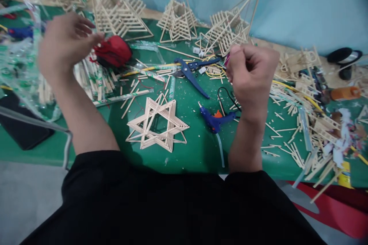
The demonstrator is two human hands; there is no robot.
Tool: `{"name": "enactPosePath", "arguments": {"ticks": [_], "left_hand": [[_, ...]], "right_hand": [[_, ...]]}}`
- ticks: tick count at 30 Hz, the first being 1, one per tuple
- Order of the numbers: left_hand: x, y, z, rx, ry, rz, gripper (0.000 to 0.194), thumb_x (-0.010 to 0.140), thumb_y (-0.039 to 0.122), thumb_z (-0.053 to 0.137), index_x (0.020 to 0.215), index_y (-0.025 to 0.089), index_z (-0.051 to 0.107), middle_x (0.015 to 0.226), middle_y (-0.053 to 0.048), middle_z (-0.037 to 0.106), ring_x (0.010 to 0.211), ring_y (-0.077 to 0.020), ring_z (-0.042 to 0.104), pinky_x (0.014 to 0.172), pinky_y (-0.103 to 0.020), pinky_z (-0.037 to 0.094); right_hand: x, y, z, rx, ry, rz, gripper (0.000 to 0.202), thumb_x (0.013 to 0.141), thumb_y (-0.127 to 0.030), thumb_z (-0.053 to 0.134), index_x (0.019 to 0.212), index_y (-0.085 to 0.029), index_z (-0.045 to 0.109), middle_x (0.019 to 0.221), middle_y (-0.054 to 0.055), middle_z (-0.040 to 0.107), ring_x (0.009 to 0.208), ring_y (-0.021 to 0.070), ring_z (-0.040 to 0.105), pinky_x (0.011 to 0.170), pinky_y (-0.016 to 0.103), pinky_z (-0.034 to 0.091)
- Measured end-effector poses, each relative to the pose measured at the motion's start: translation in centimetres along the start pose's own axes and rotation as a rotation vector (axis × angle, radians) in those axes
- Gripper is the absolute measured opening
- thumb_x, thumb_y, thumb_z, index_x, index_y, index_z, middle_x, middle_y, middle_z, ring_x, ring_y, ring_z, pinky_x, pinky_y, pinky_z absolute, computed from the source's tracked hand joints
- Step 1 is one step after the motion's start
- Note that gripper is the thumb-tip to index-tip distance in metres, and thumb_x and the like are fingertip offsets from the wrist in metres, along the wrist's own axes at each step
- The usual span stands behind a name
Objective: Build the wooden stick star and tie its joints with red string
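My left hand (67,42) is raised over the left side of the bench, its fingers loosely stretched with nothing visible in them, close to a red and black pouch (115,50). My right hand (251,71) is closed in a fist above the right of the bench. A bit of purple shows at its left edge, but what it holds is hidden. Between my forearms a star-shaped frame of stacked wooden sticks (156,122) lies flat. To its right, a blue glue gun (217,119) with an orange trigger rests on its side, a clear glue stick (220,149) trailing from its back.
Blue-handled pliers (188,74) lie behind the star. Stick-built pyramid frames (178,19) line the back along a light blue sheet (301,4). Loose sticks (296,153) scatter at right, near an orange bottle (345,93). Plastic wrappers (20,65) and a dark phone-like slab (24,128) lie left.
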State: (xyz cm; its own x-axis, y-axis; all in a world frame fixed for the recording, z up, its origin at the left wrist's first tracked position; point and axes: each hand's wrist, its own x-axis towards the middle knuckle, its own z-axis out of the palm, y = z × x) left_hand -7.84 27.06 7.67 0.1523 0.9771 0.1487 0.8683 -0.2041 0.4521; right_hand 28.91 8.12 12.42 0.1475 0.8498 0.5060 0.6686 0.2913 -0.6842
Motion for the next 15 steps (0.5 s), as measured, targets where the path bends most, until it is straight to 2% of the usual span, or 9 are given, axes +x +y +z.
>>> {"name": "enactPosePath", "arguments": {"ticks": [3,5,6,8,9,10,12,13,15], "left_hand": [[0.5,0.3,0.6,0.069,-0.176,-0.060,0.123,0.040,0.084,0.087,0.128,0.002,0.060,0.107,-0.011,0.071,0.100,-0.0319,0.071,0.093,-0.068,0.057],[0.6,0.9,1.0,0.110,-0.243,-0.084,0.136,0.033,0.084,0.088,0.135,0.000,0.054,0.116,-0.015,0.069,0.108,-0.0369,0.070,0.095,-0.069,0.055],[0.4,1.3,1.1,0.131,-0.268,-0.091,0.137,0.036,0.084,0.088,0.139,0.001,0.050,0.120,-0.016,0.067,0.113,-0.0393,0.068,0.097,-0.070,0.054],[-0.4,2.6,1.1,0.165,-0.318,-0.100,0.129,0.050,0.082,0.085,0.146,0.006,0.044,0.129,-0.017,0.064,0.121,-0.0425,0.064,0.100,-0.070,0.051],[-0.9,3.4,1.0,0.183,-0.359,-0.088,0.114,0.065,0.079,0.076,0.151,0.013,0.040,0.137,-0.015,0.061,0.125,-0.0403,0.061,0.104,-0.066,0.051],[-1.4,4.1,0.8,0.195,-0.377,-0.090,0.107,0.069,0.075,0.072,0.152,0.016,0.039,0.140,-0.015,0.060,0.125,-0.0407,0.060,0.106,-0.065,0.050],[-2.2,5.5,0.4,0.204,-0.367,-0.085,0.098,0.072,0.071,0.064,0.152,0.019,0.040,0.144,-0.011,0.059,0.126,-0.0380,0.058,0.111,-0.060,0.048],[-2.5,6.1,0.1,0.205,-0.336,-0.082,0.095,0.073,0.070,0.060,0.150,0.018,0.042,0.143,-0.010,0.059,0.125,-0.0358,0.058,0.113,-0.056,0.047],[-3.0,7.1,-0.6,0.212,-0.241,-0.062,0.088,0.078,0.067,0.047,0.150,0.016,0.039,0.144,-0.005,0.055,0.128,-0.0295,0.056,0.118,-0.048,0.044]], "right_hand": [[0.3,0.4,0.0,-0.029,-0.026,0.025,0.053,0.102,-0.052,0.051,0.058,-0.023,0.048,0.053,-0.002,0.043,0.052,0.0107,0.037,0.057,0.032,0.030],[0.4,0.5,0.0,-0.071,-0.084,0.054,0.046,0.103,-0.045,0.051,0.063,-0.021,0.054,0.056,-0.002,0.049,0.054,0.0112,0.044,0.059,0.031,0.033],[0.5,0.5,-0.1,-0.105,-0.127,0.068,0.044,0.103,-0.040,0.051,0.063,-0.021,0.055,0.057,-0.001,0.050,0.055,0.0117,0.047,0.060,0.031,0.035],[0.5,0.8,-0.2,-0.183,-0.223,0.097,0.043,0.102,-0.034,0.051,0.061,-0.021,0.054,0.057,0.000,0.052,0.057,0.0132,0.051,0.064,0.032,0.039],[0.5,1.0,-0.2,-0.220,-0.268,0.111,0.039,0.101,-0.032,0.051,0.063,-0.022,0.055,0.061,0.001,0.056,0.060,0.0148,0.054,0.067,0.033,0.042],[0.4,1.3,-0.3,-0.255,-0.306,0.123,0.033,0.100,-0.030,0.052,0.069,-0.022,0.059,0.067,0.003,0.061,0.065,0.0168,0.059,0.071,0.034,0.046],[0.1,2.1,-0.2,-0.321,-0.361,0.123,0.013,0.098,-0.027,0.055,0.094,-0.023,0.066,0.092,0.008,0.069,0.083,0.0226,0.066,0.082,0.039,0.051],[-0.1,2.5,-0.1,-0.353,-0.375,0.113,0.016,0.096,-0.027,0.057,0.109,-0.025,0.065,0.105,0.010,0.070,0.094,0.0258,0.067,0.088,0.042,0.052],[-0.4,3.2,0.1,-0.400,-0.383,0.097,0.040,0.092,-0.027,0.063,0.131,-0.028,0.057,0.124,0.013,0.066,0.112,0.0310,0.064,0.099,0.048,0.052]]}}
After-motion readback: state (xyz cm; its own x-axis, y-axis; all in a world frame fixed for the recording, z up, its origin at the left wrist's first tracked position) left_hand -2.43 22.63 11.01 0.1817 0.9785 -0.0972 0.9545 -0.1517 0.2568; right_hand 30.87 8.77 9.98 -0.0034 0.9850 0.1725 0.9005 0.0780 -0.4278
